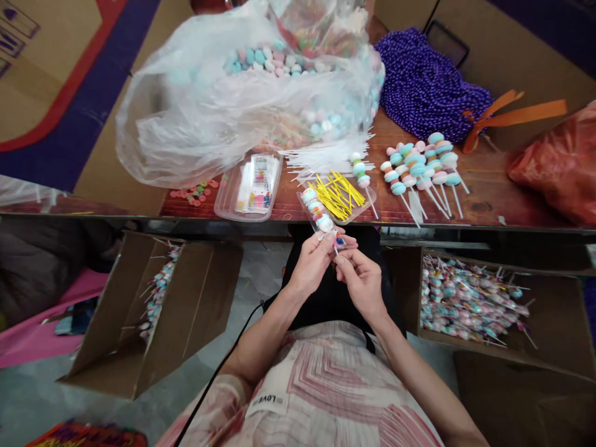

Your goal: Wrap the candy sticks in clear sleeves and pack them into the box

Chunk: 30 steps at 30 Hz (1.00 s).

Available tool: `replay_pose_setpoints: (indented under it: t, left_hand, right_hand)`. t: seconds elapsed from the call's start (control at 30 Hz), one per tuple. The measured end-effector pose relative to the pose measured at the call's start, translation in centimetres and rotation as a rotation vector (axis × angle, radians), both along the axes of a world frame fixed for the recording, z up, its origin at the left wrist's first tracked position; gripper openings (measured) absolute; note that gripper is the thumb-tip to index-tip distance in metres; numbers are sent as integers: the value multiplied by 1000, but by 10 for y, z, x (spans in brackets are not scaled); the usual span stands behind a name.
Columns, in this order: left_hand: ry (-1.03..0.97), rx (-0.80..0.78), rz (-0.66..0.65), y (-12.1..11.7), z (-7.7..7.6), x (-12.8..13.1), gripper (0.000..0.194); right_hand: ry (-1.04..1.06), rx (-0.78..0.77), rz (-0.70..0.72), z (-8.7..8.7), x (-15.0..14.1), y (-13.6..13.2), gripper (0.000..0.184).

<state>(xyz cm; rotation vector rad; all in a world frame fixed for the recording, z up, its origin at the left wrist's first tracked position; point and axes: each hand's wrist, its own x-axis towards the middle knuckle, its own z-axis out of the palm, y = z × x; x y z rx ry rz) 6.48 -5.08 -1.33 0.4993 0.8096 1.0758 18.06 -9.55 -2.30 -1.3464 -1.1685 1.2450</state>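
Note:
My left hand [313,259] pinches the lower end of a candy skewer [318,213] wrapped in a clear sleeve; pastel discs are stacked on its stick and it points up over the table edge. My right hand [357,273] is closed beside it, fingertips pinched at the sleeve's base by the stick. Just beyond lie yellow twist ties [336,194] on a clear tray. Several unwrapped candy skewers [421,169] lie on the wooden table [488,198] to the right.
A big clear bag of pastel candies [242,93] fills the table's back, with white sticks [326,158], purple beads [423,84], an orange ribbon and a red bag [559,164]. A clear tray of stickers [254,186] sits left. Cardboard boxes [470,301] [153,298] with wrapped skewers stand below.

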Motion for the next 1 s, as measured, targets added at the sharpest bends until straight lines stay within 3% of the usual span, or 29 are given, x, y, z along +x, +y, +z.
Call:
replay_pose_setpoints:
  t: [0.27,0.4,0.5,0.57,0.63,0.67,0.73,0.83,0.9,1.0]
  left_hand:
    - [127,133,170,-11,-6,-4,25]
    - [98,159,100,-12,7,-22,33]
    - [-34,179,138,-10,17,-41,38]
    - [-59,193,191,-7,19,-49,33]
    - [-59,194,245,-3,18,-53,27]
    - [-61,189,270,-2,16,-54,26]
    - [-72,176,292,1,13,-55,26]
    - [-89,135,238,1,9,-56,27]
    - [-103,103,178,-1,8,-57,27]
    - [-131,74,153,-1,5,-57,26]
  right_hand:
    - [61,-6,29,7,-22,14,32]
    - [392,-177,5,17,-39,23,43]
    - [431,-270,235,29,-40,30,39]
    - [194,-174,454,37,-32,40,38]
    - [-195,27,579,44,-21,56,32]
    - [-417,135,555,47,-15,66,27]
    - [-848,254,361,50,-6,89,21]
    - [-1335,175,203,48,-1,120,24]
    - [-1500,88,272,45,-1,134,27]
    - [-1585,63,368,38,-4,143,31]
